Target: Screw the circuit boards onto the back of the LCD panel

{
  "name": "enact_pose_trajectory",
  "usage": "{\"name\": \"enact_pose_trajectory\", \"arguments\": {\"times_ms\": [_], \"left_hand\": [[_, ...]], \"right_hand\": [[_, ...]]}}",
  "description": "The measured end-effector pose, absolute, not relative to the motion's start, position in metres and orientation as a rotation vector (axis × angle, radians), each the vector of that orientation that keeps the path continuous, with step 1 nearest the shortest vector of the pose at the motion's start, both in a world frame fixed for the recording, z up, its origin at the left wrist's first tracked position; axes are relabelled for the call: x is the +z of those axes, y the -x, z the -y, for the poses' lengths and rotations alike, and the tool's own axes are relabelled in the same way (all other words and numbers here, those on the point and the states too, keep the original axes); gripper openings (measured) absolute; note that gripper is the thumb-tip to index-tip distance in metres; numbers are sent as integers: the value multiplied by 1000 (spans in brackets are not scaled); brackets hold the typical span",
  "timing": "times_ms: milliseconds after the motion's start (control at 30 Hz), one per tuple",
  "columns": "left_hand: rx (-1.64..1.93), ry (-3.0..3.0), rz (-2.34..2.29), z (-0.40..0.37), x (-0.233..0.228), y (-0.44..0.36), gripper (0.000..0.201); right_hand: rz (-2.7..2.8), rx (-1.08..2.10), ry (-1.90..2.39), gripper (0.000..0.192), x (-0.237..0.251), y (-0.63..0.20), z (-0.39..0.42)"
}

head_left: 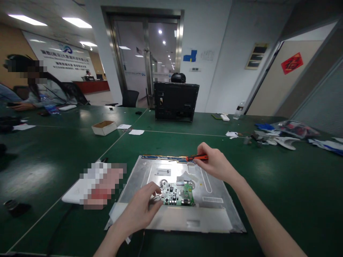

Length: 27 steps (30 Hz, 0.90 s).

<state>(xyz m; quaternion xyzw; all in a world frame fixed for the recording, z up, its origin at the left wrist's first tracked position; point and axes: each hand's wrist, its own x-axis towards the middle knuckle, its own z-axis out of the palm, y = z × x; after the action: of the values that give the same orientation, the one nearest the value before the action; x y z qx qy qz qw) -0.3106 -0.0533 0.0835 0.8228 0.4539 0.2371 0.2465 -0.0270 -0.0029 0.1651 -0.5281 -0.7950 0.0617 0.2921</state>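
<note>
A flat metal display panel [160,219] lies on the table in front of me, its back facing up. A green circuit board [178,194] rests on the middle of it. At the board's left edge, my left hand [140,207] is closed, thumb and fingers pinching pale wires [155,198]. My right hand [214,162] grips a screwdriver [193,157] with an orange and black handle. Its thin shaft points left, over the narrow blue circuit strip [155,157] along the panel's far edge. Whether the tip touches the strip, I cannot tell. Clear film [187,176] lies behind the green board.
Left of the panel is a white device [73,194], partly blurred out. An open small box [104,127] and paper slips [136,132] lie farther off. A black monitor housing [175,101] stands at the back. Loose parts [270,137] lie right. Another person [48,87] sits far left.
</note>
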Motion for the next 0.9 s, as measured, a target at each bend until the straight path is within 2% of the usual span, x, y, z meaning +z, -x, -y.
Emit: {"name": "enact_pose_trajectory", "arguments": {"times_ms": [167,267,567,733,900], "left_hand": [[650,-2335,-1208,27,97,308,18],[582,-2426,-1165,-2,99,301,20],[423,-2558,-1273,-67,62,263,21],[419,-2539,-1267,-79,49,256,4],[502,-2484,-1202,-91,43,263,6]], "right_hand": [[1667,868,1362,35,92,-20,-14],[1570,993,1361,44,64,-30,-19],[1494,1069,1284,40,46,-25,-21],[1467,1047,1281,39,31,-29,-18],[1480,1033,1267,38,29,-31,-16]]}}
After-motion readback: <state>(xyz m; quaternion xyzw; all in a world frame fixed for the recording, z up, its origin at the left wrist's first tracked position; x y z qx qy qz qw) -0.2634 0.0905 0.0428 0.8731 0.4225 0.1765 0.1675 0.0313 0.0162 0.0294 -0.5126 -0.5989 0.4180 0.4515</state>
